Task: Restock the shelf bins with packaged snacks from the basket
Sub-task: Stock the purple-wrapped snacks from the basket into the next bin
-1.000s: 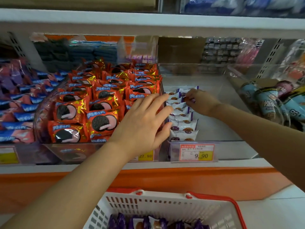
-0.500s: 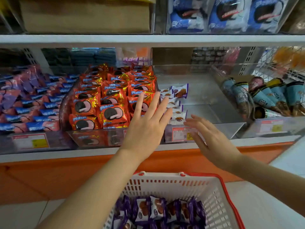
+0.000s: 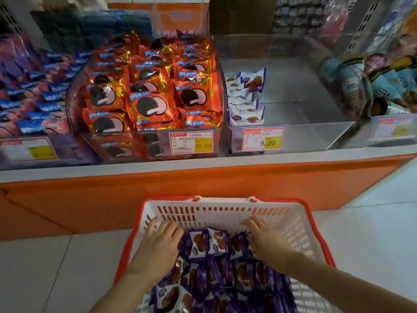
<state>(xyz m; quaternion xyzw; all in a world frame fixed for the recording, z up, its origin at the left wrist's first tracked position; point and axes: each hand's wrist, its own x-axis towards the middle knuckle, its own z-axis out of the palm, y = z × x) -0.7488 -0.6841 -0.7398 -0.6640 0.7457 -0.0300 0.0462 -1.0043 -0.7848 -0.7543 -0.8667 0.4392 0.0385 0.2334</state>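
A white basket with a red rim [image 3: 225,213] stands on the floor below the shelf, holding several purple-and-white cookie packs [image 3: 208,243]. My left hand [image 3: 158,247] lies flat on the packs at the basket's left, fingers spread. My right hand [image 3: 266,240] lies on the packs at the right, fingers extended. Neither hand grips a pack that I can see. Up on the shelf, a clear bin [image 3: 300,105] holds one row of the same packs [image 3: 244,98] along its left wall.
A bin of red sandwich-cookie packs [image 3: 153,91] sits left of the clear bin, and blue-and-pink packs [image 3: 29,96] lie further left. Cone snacks [image 3: 370,86] fill the bin on the right. An orange shelf base [image 3: 203,184] runs behind the basket.
Both hands left the shelf bin and came down into the basket, onto the purple packs. The view tilted downward with them.
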